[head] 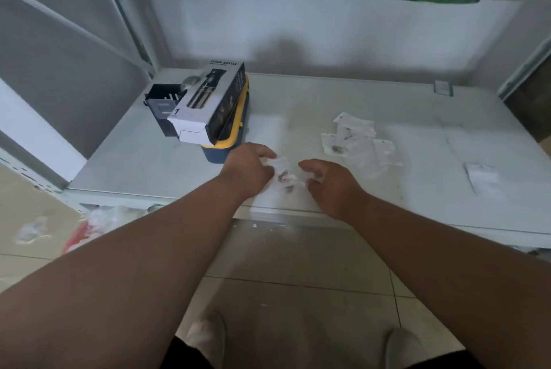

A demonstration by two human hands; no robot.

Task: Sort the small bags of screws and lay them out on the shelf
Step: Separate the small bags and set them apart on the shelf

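Observation:
Both hands work near the front edge of a white shelf (pixel 417 207). My left hand (pixel 247 172) pinches the top of a small clear bag of screws (pixel 281 169), whose dark screws show just below its fingers. My right hand (pixel 331 180) hovers beside it with curled fingers that touch the edge of another clear bag (pixel 293 185) lying on the shelf; whether it grips that bag is unclear. A loose pile of several more clear screw bags (pixel 357 145) lies to the right, behind my right hand.
A black-and-white spray bottle box (pixel 208 103) leans on a blue-and-yellow case (pixel 229 148) at the shelf's left, with a black box (pixel 162 103) behind. A single flat bag (pixel 481 176) lies far right. Plastic wrappers (pixel 98 219) litter the floor below left.

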